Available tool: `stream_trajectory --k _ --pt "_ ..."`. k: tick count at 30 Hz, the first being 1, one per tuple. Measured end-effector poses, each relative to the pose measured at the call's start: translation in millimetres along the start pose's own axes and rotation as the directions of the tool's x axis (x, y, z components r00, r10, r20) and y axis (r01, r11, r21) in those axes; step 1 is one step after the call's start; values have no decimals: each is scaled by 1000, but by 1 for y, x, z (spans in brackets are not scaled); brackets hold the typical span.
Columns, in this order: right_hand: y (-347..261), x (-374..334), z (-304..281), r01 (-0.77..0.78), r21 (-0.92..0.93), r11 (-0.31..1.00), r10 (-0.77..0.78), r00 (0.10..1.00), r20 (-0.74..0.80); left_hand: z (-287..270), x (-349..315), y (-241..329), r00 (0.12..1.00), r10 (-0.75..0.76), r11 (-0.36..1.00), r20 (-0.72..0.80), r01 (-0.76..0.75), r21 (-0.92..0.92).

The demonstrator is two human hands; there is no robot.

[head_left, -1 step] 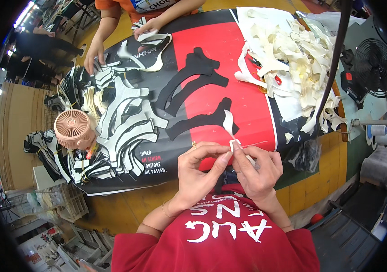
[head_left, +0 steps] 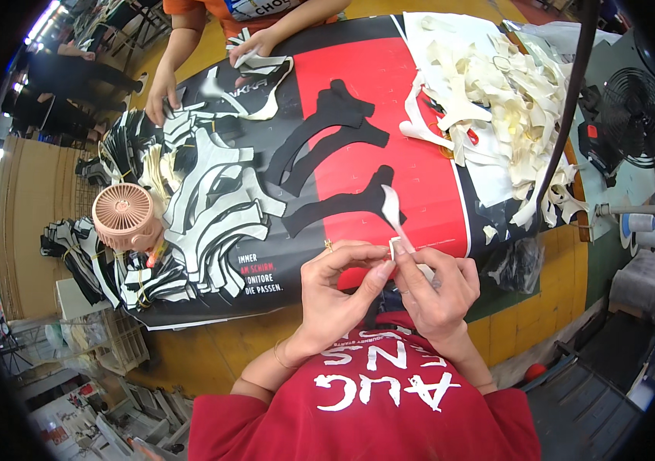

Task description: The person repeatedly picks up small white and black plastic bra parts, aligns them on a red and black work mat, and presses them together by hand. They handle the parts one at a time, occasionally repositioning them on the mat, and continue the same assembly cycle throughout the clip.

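At the table's near edge my left hand (head_left: pixel 343 286) pinches a small folded white piece of material (head_left: pixel 394 247) between thumb and fingertips. My right hand (head_left: pixel 436 288) meets it there, fingers closed. From the right hand's grip sticks out a slim white spoon-shaped tool (head_left: pixel 391 206), its broad end over a black curved cutout (head_left: pixel 343 206) on the table. More black cutouts (head_left: pixel 320 134) lie beyond. To the left are overlapping rows of grey-white curved cutouts with black undersides (head_left: pixel 224 211).
A pink fan (head_left: pixel 122 217) stands among bundled pieces on the left. Loose cream cutouts (head_left: pixel 519 92) are heaped at the far right, near a black fan (head_left: pixel 636 115). Across the table a co-worker's hands (head_left: pixel 162 96) handle similar pieces. A dark cable (head_left: pixel 569 107) hangs at right.
The white spoon-shaped tool has turned slightly, showing more of its shaft. My hands stay almost in place. The co-worker's hands have shifted a little.
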State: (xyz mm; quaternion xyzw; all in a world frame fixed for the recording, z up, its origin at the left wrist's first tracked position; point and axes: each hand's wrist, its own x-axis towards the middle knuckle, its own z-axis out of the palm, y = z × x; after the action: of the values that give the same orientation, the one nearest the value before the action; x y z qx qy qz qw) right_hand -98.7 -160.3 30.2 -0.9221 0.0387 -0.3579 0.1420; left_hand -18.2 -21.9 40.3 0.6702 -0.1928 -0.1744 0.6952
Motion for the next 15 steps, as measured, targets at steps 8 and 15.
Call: stream_trajectory --k 8,15 --pt "-8 9 -6 -97 118 988 88 993 80 -7 -6 -2 988 -155 986 -24 153 -70" --pt "-14 19 -30 -432 476 766 260 886 384 -4 -2 -6 999 -22 1000 -29 22 -22"
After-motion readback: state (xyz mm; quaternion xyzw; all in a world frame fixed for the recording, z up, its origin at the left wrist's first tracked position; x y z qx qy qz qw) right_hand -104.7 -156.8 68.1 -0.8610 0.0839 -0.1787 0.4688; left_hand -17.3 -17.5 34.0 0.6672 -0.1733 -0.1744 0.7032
